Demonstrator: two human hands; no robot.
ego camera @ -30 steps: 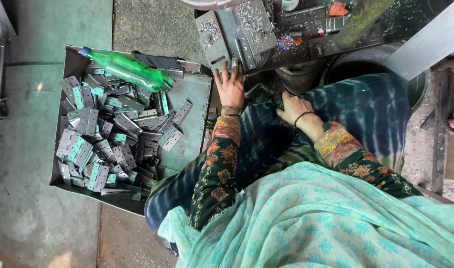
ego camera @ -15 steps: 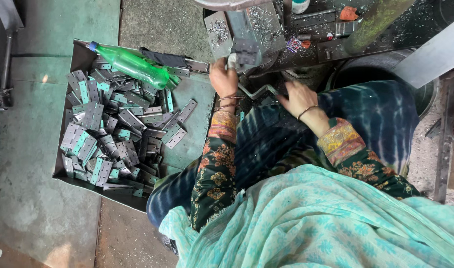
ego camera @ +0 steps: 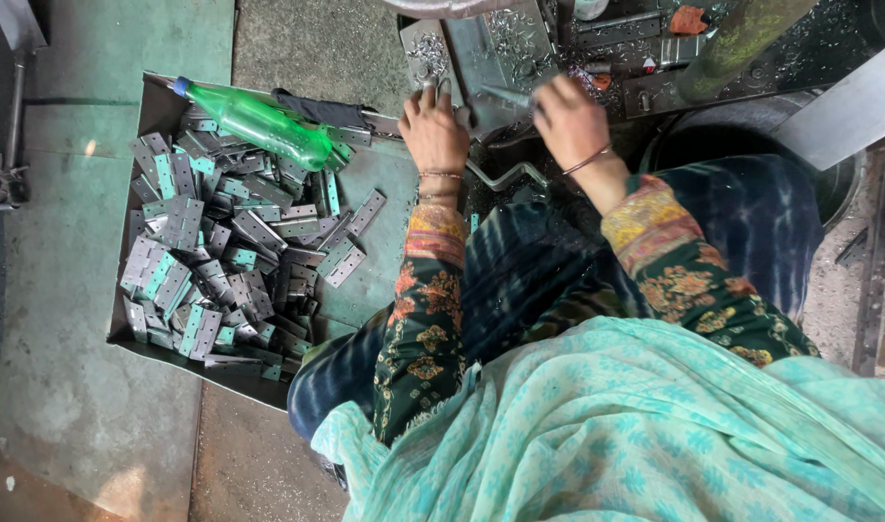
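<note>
Green concrete floor bears a hinge-filled metal tray; both hands rest on the machine plate, grip unclear.

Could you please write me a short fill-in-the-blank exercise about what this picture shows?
1. The bottle lying on the metal tray is ____ in colour.
2. The tray is piled with flat metal ____.
3. The bottle lies to the ____ of the left hand.
4. Both the left hand and the right hand are at the metal ____, strewn with shavings.

Missing words: green; hinges; left; machine
</note>
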